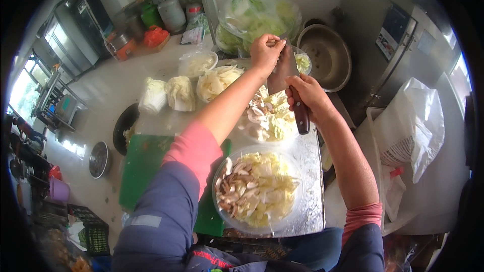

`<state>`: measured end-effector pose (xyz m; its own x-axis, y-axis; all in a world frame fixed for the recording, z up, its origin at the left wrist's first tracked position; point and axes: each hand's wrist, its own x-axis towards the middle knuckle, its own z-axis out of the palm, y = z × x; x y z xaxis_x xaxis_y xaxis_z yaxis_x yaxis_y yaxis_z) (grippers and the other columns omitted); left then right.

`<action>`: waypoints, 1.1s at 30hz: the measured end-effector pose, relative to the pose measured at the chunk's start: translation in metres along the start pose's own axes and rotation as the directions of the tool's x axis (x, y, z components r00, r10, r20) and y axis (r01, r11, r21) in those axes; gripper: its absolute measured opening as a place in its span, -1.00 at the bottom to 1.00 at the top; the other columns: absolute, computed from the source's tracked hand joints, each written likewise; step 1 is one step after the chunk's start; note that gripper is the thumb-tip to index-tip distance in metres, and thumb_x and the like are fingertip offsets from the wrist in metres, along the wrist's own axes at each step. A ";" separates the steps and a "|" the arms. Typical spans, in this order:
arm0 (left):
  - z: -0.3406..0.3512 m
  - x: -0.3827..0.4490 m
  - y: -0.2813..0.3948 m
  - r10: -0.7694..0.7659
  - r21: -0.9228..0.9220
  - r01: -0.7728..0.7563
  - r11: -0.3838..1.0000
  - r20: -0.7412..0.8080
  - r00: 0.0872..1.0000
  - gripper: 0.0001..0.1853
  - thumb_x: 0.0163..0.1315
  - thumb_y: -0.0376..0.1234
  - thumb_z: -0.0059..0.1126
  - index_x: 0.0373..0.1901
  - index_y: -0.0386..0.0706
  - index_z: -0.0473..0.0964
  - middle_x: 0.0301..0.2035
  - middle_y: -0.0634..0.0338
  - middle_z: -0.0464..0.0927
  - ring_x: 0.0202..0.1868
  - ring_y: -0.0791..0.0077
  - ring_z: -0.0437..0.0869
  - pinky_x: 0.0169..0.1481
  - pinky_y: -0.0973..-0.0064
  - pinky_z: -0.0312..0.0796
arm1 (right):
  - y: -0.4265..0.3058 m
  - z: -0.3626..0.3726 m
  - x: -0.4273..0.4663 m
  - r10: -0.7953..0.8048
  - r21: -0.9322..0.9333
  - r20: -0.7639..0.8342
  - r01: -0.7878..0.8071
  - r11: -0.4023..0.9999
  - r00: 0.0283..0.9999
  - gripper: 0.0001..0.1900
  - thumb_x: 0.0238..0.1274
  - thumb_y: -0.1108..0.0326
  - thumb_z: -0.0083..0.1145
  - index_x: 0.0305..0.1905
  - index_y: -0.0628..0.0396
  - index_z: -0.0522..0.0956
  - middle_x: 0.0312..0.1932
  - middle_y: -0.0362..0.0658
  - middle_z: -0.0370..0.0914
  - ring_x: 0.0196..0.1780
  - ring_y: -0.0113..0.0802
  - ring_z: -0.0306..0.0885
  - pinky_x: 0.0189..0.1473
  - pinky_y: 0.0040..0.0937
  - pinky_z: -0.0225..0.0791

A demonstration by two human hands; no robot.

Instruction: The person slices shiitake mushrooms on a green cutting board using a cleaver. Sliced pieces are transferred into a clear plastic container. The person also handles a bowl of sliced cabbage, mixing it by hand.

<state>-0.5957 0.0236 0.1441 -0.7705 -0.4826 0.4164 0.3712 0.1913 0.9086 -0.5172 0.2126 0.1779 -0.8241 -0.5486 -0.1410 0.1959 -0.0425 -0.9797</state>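
Observation:
My right hand point(308, 94) grips the dark riveted handle of a cleaver point(284, 71), its broad blade pointing away from me. At the blade's far end, the fingers of my left hand point(264, 53) are pinched together; whether they hold a small piece or the blade edge is unclear. Beneath the cleaver is a heap of sliced mushrooms and cabbage leaves point(266, 115). Nearer me stands a clear round bowl point(300, 192), with sliced mushrooms point(236, 185) on its left side and cut napa cabbage point(274, 189) on its right.
A green cutting board point(145, 166) covers the table's left front. Two napa cabbage pieces point(153, 96) and a bowl of pale leaves point(217, 81) sit behind it. Farther back are a plastic bag of cabbage point(261, 11) and a large metal basin point(325, 56). A white sack point(410, 128) stands right.

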 end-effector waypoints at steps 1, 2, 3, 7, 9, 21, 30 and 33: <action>0.006 0.010 -0.014 0.017 0.030 -0.017 0.999 -0.008 1.000 -0.75 0.36 -0.25 0.48 -0.11 -0.19 0.64 -0.33 0.28 0.71 -0.41 0.62 0.65 -0.37 0.57 0.49 | 0.005 -0.008 0.017 0.017 0.022 -0.010 -0.017 1.000 1.000 -0.81 0.47 0.30 0.13 -0.15 0.23 0.49 -0.45 -0.15 0.50 -0.52 -0.37 0.51 -0.50 -0.31 0.47; 0.010 0.018 -0.029 0.011 0.059 -0.010 0.998 -0.014 1.000 -0.75 0.36 -0.25 0.47 -0.11 -0.20 0.64 -0.33 0.26 0.72 -0.41 0.61 0.66 -0.36 0.56 0.50 | 0.010 -0.017 0.032 0.028 0.030 0.016 -0.029 0.999 0.999 -0.82 0.47 0.30 0.13 -0.15 0.22 0.49 -0.45 -0.15 0.50 -0.52 -0.37 0.51 -0.49 -0.32 0.47; 0.012 0.023 -0.045 -0.042 0.090 0.043 0.995 -0.016 0.999 -0.75 0.37 -0.24 0.46 -0.11 -0.20 0.64 -0.33 0.25 0.72 -0.41 0.59 0.67 -0.35 0.54 0.52 | 0.017 -0.024 0.045 0.058 0.036 0.014 -0.059 0.998 0.998 -0.82 0.48 0.31 0.13 -0.16 0.21 0.48 -0.46 -0.16 0.50 -0.51 -0.37 0.51 -0.48 -0.32 0.47; 0.020 0.042 -0.101 -0.021 0.291 0.048 0.955 -0.095 0.995 -0.76 0.32 -0.21 0.45 -0.17 -0.18 0.68 -0.29 0.14 0.76 -0.34 0.37 0.75 -0.23 0.34 0.57 | 0.042 -0.041 0.081 0.075 0.073 0.005 -0.075 0.994 0.997 -0.85 0.50 0.31 0.11 -0.15 0.18 0.49 -0.45 -0.17 0.52 -0.52 -0.38 0.50 -0.45 -0.34 0.48; 0.016 0.053 -0.122 0.025 0.493 0.034 0.869 -0.113 0.993 -0.78 0.26 -0.16 0.46 -0.24 -0.10 0.72 -0.20 0.09 0.76 -0.15 0.11 0.79 -0.05 0.07 0.60 | 0.048 -0.051 0.084 0.091 0.119 -0.008 -0.089 0.989 0.996 -0.83 0.55 0.28 0.12 -0.09 0.16 0.47 -0.43 -0.18 0.52 -0.52 -0.44 0.49 -0.47 -0.38 0.47; 0.008 0.076 -0.114 -0.352 0.651 0.155 0.743 0.183 0.918 -0.45 0.51 0.16 0.04 0.25 0.02 0.63 0.07 0.03 0.73 0.07 0.11 0.76 0.21 0.15 0.54 | 0.021 -0.096 -0.053 0.004 0.187 -0.246 0.043 0.981 0.969 -0.84 0.58 0.23 0.12 -0.04 0.09 0.50 -0.50 -0.26 0.44 -0.62 -0.54 0.38 -0.59 -0.48 0.35; -0.025 0.100 -0.104 -0.289 -0.059 0.287 0.956 -0.011 0.957 -0.38 0.65 0.02 -0.19 0.24 -0.33 0.60 0.17 -0.05 0.70 0.22 0.17 0.68 0.37 0.16 0.43 | 0.060 -0.093 -0.218 0.076 0.346 -0.343 0.051 0.937 0.936 -0.82 0.57 0.32 0.08 0.09 0.14 0.45 -0.57 -0.19 0.41 -0.73 -0.44 0.34 -0.72 -0.45 0.28; -0.060 0.082 -0.079 -0.290 -0.006 0.290 0.957 -0.040 0.956 -0.38 0.69 0.02 -0.27 0.16 -0.30 0.64 0.11 -0.04 0.73 0.15 0.22 0.71 0.34 0.16 0.45 | 0.090 -0.083 -0.251 0.125 0.393 -0.358 0.029 0.919 0.925 -0.87 0.56 0.32 0.01 0.05 0.06 0.42 -0.59 -0.18 0.34 -0.75 -0.44 0.25 -0.76 -0.45 0.18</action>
<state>-0.6573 -0.0820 0.1051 -0.8234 -0.5515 0.1337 0.1353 0.0379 0.9901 -0.3365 0.4160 0.1137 -0.9285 -0.2137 -0.3036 0.3655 -0.3831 -0.8483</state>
